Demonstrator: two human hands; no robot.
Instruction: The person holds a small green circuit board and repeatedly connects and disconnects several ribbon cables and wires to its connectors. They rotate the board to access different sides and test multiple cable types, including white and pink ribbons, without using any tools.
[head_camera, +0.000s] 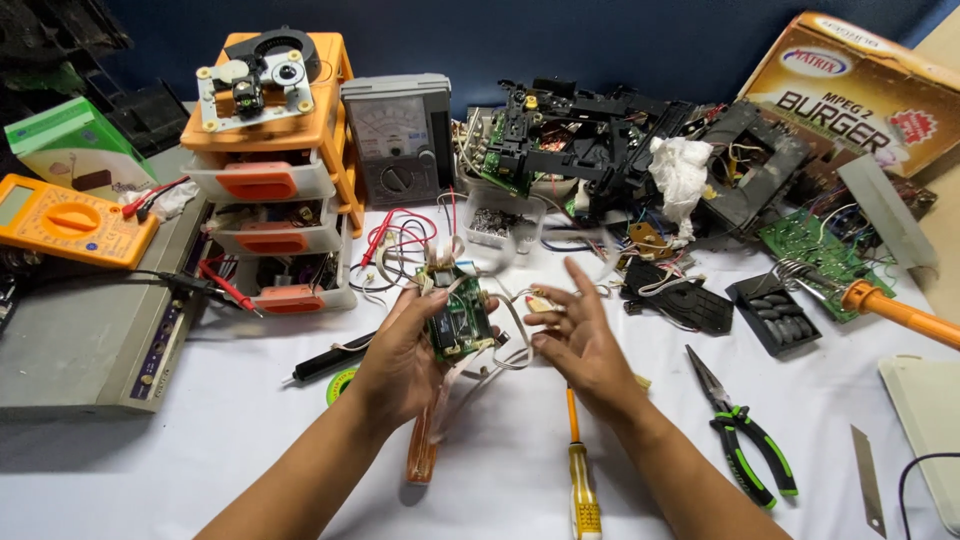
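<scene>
The person is holding a small green circuit board (458, 322) up over the middle of the white table (250, 420), gripped in the left hand (405, 355), whose fingers are wrapping round its left edge and underside. The right hand (580, 335) is hovering just to the right of the board with its fingers spread and loose, closed on nothing; a pale wire looping off the board is passing close under its fingertips, though I cannot tell whether they are actually touching it. An orange ribbon cable (425, 440) is hanging down from the board toward the near edge.

To my eye the board is being looked over and turned about, and its leads are being sorted, not yet worked on with a tool. The next move, I would judge, is calling for a steady left grip and a fine pinch from the right fingers, or a reach to a tool: a yellow-handled screwdriver (580, 475) is lying just under the right wrist, and green-handled pliers (745, 440) are lying near on the right.

Plenty is hard to make out. The right fingers are blurring. The palm is hiding the board's underside, and its parts are too small to read. The heap of black frames and wires at the far side is a tangle. The soldering iron (885, 305) is running off the right edge, and a grey case on the left is cut off too.
</scene>
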